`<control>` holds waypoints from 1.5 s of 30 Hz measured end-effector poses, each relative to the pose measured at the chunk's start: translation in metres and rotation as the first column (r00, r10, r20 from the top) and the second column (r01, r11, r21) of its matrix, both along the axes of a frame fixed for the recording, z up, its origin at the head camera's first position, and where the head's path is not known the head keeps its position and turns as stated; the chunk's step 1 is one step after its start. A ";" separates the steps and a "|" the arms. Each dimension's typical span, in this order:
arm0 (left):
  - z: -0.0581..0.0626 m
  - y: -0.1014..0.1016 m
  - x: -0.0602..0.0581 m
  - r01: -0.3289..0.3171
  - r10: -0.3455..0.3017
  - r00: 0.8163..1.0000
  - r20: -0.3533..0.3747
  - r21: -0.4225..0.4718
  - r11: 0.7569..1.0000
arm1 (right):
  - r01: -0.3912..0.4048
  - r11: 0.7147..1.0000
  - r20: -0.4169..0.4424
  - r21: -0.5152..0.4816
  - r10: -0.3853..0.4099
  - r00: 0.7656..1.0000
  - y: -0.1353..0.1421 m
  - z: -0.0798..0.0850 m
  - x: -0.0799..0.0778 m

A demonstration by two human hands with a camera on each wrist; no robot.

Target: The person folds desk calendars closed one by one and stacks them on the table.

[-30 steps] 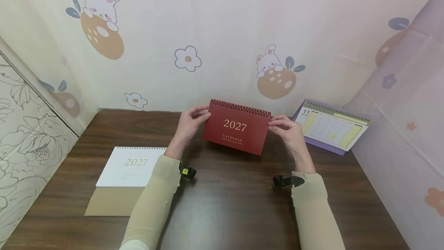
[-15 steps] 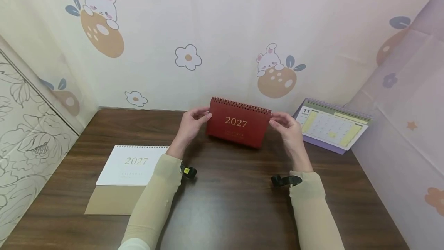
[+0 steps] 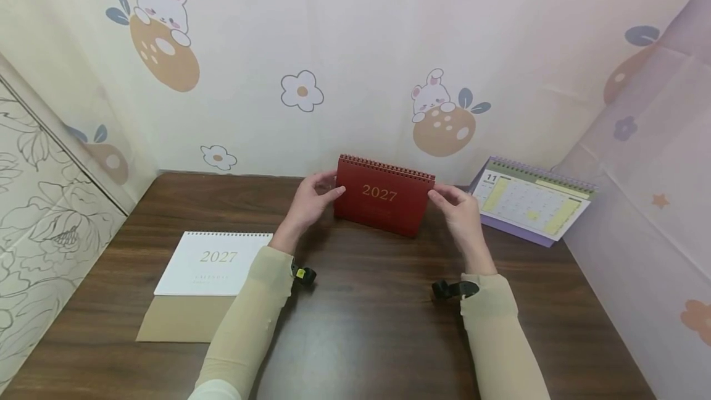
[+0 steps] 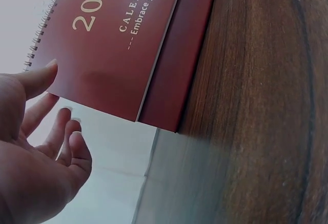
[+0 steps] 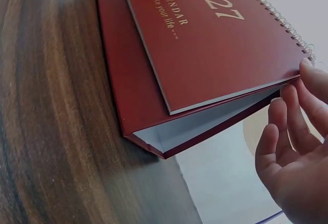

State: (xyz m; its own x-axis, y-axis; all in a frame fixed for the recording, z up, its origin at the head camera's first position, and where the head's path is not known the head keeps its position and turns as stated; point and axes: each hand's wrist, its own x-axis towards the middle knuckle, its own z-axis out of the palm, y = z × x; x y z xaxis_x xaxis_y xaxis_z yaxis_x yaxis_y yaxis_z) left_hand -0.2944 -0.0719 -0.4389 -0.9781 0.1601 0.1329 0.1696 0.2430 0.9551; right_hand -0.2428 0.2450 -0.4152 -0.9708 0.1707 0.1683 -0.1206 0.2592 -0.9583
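A red 2027 desk calendar (image 3: 383,199) stands tented at the back of the table, its wire binding along the top. My left hand (image 3: 311,199) pinches its left edge near the upper corner, with the thumb on the front cover. In the left wrist view, the other fingers of that hand curl behind and below the edge. My right hand (image 3: 462,210) pinches the opposite upper corner, thumb in front and fingers behind. The right wrist view shows the open side of the folded red base (image 5: 134,88), resting on the wood.
A white 2027 desk calendar (image 3: 208,270) with a tan base (image 3: 178,320) lies at the left, partly behind the left sleeve. Close to the right hand stands a purple-based calendar (image 3: 530,202) showing a month page. A patterned curtain (image 3: 355,29) hangs behind the dark wooden table (image 3: 355,326).
The red calendar has shifted slightly back towards the curtain, and its front leans more upright. Both hands have moved with it, the left thumb now lying further onto the cover.
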 end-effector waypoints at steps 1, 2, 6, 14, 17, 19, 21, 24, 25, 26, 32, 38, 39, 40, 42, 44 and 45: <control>0.000 0.000 0.000 0.003 -0.004 1.000 -0.012 -0.015 1.000 | 0.006 1.000 -0.008 0.030 -0.006 1.000 -0.001 0.002 0.001; 0.000 0.000 0.000 0.008 -0.008 1.000 -0.024 -0.025 1.000 | 0.013 0.999 -0.022 0.048 -0.012 1.000 -0.003 0.005 0.004; -0.001 0.001 -0.002 0.013 -0.015 0.998 -0.058 -0.038 0.999 | 0.013 0.998 -0.091 0.068 -0.007 0.996 -0.003 0.009 0.006; -0.004 0.007 -0.011 -0.054 0.053 0.994 -0.093 -0.011 0.998 | 0.004 0.997 -0.035 0.074 -0.002 0.999 0.002 0.002 0.003; -0.006 0.004 -0.013 -0.085 0.085 0.994 -0.073 0.004 0.996 | -0.009 1.000 0.000 0.027 0.009 1.000 0.000 -0.004 0.000; -0.007 0.002 -0.013 -0.086 0.085 0.995 -0.057 -0.005 0.996 | -0.013 1.000 0.002 -0.020 0.013 1.000 0.001 -0.011 -0.003; -0.006 0.000 -0.013 -0.079 0.078 0.996 -0.048 -0.028 0.996 | -0.017 0.998 -0.006 -0.057 0.017 1.000 0.001 -0.012 -0.003; -0.002 -0.001 -0.014 -0.058 0.055 0.997 -0.048 -0.067 0.996 | -0.022 0.995 -0.022 -0.099 0.020 1.000 0.001 -0.011 -0.003; -0.001 -0.002 -0.015 -0.049 0.045 0.998 -0.049 -0.077 0.996 | -0.022 0.994 -0.022 -0.111 0.020 1.000 0.001 -0.010 -0.003; 0.001 -0.003 -0.016 -0.040 0.036 0.998 -0.051 -0.089 0.995 | -0.022 0.993 -0.022 -0.118 0.020 1.000 0.001 -0.009 -0.004; 0.010 -0.004 -0.019 -0.001 -0.018 0.995 -0.097 -0.192 0.981 | 0.002 0.992 -0.012 -0.125 -0.004 1.000 -0.002 -0.005 -0.006; 0.023 -0.008 -0.015 0.025 -0.051 0.995 -0.090 -0.273 0.962 | 0.019 0.997 0.005 -0.073 -0.019 1.000 -0.003 0.000 -0.003; 0.026 -0.010 -0.014 0.024 -0.050 0.995 -0.087 -0.277 0.961 | 0.012 0.998 0.005 -0.067 -0.012 1.000 -0.004 0.001 -0.002; 0.027 -0.011 -0.013 0.024 -0.049 0.995 -0.084 -0.279 0.960 | 0.006 0.998 0.007 -0.055 -0.005 1.000 -0.005 0.003 -0.001; 0.030 -0.015 -0.011 0.032 -0.058 0.995 -0.081 -0.285 0.958 | -0.010 0.999 0.007 -0.030 0.011 1.000 -0.005 0.005 0.001; 0.032 -0.018 -0.008 0.043 -0.070 0.994 -0.080 -0.296 0.954 | -0.025 1.000 0.003 0.002 0.025 1.000 -0.006 0.008 0.004; 0.033 -0.019 -0.006 0.047 -0.075 0.994 -0.082 -0.300 0.953 | -0.032 0.999 -0.004 0.015 0.032 0.999 -0.006 0.009 0.006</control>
State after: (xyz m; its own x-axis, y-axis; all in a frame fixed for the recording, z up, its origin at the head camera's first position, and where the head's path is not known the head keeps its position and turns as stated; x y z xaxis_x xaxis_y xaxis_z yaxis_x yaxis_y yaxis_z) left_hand -0.3006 -0.0913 -0.4056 -0.9511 0.2653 0.1584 0.2762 0.5002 0.8207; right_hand -0.2372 0.2388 -0.4063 -0.9750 0.1371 0.1747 -0.1329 0.2698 -0.9537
